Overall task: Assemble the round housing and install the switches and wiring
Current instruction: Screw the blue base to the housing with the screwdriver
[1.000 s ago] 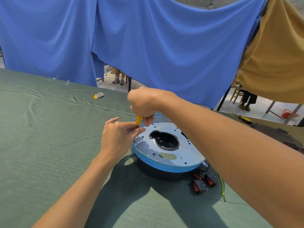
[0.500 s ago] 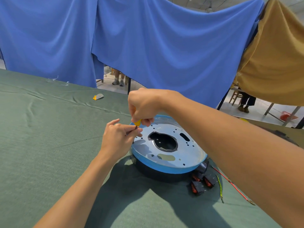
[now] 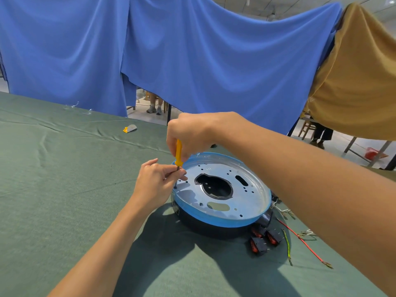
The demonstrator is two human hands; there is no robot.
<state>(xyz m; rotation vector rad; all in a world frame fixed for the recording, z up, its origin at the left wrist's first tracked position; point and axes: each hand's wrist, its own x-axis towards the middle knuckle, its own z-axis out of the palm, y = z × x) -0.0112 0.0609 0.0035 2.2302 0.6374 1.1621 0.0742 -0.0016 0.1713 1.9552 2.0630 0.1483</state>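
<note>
Fingers of the right hand (image 3: 190, 133) curl round the yellow screwdriver (image 3: 178, 152), upright at the left rim of the round housing (image 3: 246, 202); the left hand (image 3: 156, 185) pinches its shaft; the housing sits toward the far edge of the table (image 3: 53, 189); switches (image 3: 264, 240) and wires (image 3: 304, 243) lie beside it.

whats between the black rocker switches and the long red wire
A thin yellow-green wire lies between the black rocker switches and the long red wire, seen in the head view.

Green-clothed table (image 3: 53, 189): round housing (image 3: 220, 219), switches (image 3: 264, 240), wires (image 3: 304, 243), yellow-grey scrap (image 3: 129, 128).
</note>
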